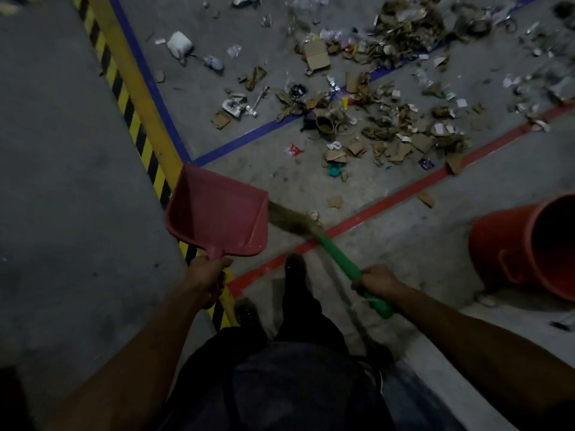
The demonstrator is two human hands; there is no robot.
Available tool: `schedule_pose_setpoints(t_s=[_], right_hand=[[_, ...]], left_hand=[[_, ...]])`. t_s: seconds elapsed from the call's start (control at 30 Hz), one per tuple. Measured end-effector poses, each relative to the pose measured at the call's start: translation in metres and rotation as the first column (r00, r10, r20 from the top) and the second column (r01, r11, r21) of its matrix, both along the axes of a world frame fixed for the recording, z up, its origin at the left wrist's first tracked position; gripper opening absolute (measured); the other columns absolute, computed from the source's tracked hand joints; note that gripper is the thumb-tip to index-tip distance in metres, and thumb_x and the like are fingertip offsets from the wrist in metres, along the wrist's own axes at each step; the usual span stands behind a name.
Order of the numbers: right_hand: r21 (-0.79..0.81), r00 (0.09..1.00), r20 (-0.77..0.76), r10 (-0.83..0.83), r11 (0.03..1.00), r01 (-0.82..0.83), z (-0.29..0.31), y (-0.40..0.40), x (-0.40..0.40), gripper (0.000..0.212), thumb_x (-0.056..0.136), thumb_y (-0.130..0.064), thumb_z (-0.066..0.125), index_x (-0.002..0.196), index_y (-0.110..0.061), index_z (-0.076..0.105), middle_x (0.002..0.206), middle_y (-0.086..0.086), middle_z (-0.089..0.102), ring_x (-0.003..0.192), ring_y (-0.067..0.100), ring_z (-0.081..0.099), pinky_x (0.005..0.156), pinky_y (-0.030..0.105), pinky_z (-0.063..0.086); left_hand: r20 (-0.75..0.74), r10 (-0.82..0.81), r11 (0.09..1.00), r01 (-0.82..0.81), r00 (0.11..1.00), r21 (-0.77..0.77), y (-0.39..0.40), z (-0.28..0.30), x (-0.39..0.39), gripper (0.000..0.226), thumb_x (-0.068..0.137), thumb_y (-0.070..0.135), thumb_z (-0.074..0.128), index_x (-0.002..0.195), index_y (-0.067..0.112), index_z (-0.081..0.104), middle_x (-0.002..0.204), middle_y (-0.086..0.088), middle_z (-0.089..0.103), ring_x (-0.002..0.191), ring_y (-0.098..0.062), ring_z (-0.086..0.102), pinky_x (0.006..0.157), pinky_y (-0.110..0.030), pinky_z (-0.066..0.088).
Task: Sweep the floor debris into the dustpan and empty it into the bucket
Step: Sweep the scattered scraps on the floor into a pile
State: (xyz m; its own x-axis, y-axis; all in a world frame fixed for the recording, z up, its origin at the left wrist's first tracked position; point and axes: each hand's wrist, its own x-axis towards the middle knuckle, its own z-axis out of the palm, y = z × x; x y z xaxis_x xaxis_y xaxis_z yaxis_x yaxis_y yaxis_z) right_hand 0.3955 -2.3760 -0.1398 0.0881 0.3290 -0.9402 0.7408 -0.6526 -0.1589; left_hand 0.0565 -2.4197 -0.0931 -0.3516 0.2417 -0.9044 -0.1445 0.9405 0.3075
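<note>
My left hand [208,276] grips the handle of a pink dustpan [217,213], held above the floor with its pan looking empty. My right hand [378,279] grips the green handle of a broom [337,259], whose straw bristles [291,220] point left toward the dustpan's right edge. Debris [373,129] of cardboard scraps, wrappers and paper lies scattered on the grey floor ahead. An orange bucket [510,247] stands at the right, its opening dark.
A yellow and black hazard stripe [133,119] and a blue line [149,85] run diagonally at left. A red floor line [404,194] crosses in front of my feet [295,265]. A white crumpled object [179,43] lies far left of the litter.
</note>
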Motion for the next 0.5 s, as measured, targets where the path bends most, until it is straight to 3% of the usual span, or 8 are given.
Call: schedule_pose_setpoints(t_s=[0.1, 0.2, 0.3, 0.5], right_hand=[[0.085, 0.958, 0.010, -0.287, 0.955, 0.285, -0.005, 0.039, 0.005, 0.020, 0.074, 0.001, 0.074, 0.088, 0.013, 0.066, 0.063, 0.019, 0.062, 0.041, 0.025, 0.056, 0.043, 0.030, 0.050], [0.167, 0.889, -0.058, -0.455, 0.873, 0.458, 0.005, 0.068, -0.006, 0.017, 0.079, 0.005, 0.068, 0.093, 0.012, 0.063, 0.062, 0.018, 0.059, 0.033, 0.019, 0.052, 0.036, 0.023, 0.043], [0.177, 0.851, -0.154, -0.502, 0.833, 0.524, 0.031, 0.066, -0.024, 0.013, 0.082, 0.006, 0.063, 0.095, 0.006, 0.061, 0.064, 0.016, 0.057, 0.034, 0.017, 0.050, 0.035, 0.021, 0.042], [0.070, 0.852, -0.297, -0.430, 0.880, 0.469, 0.043, 0.012, -0.050, 0.014, 0.088, 0.000, 0.062, 0.101, 0.003, 0.063, 0.062, 0.014, 0.056, 0.033, 0.016, 0.048, 0.035, 0.021, 0.040]], left_hand=[[-0.040, -0.039, 0.999, 0.040, 0.998, 0.023, -0.011, -0.002, 0.001, 0.026, 0.093, 0.007, 0.056, 0.070, 0.006, 0.044, 0.050, -0.007, 0.034, 0.033, -0.014, 0.030, 0.035, -0.018, 0.023], [-0.026, -0.039, 0.998, 0.040, 0.999, 0.037, -0.020, -0.005, 0.000, 0.023, 0.093, 0.007, 0.057, 0.073, 0.006, 0.044, 0.054, -0.008, 0.034, 0.035, -0.013, 0.030, 0.038, -0.016, 0.024], [-0.012, -0.021, 0.999, 0.022, 1.000, 0.047, -0.025, -0.004, -0.002, 0.025, 0.093, 0.006, 0.056, 0.072, 0.006, 0.044, 0.056, -0.008, 0.034, 0.032, -0.013, 0.029, 0.034, -0.015, 0.023], [0.012, 0.025, 0.999, -0.026, 1.000, 0.025, -0.025, 0.004, -0.002, 0.023, 0.094, 0.006, 0.055, 0.074, 0.006, 0.044, 0.057, -0.007, 0.031, 0.031, -0.013, 0.028, 0.032, -0.015, 0.022]])
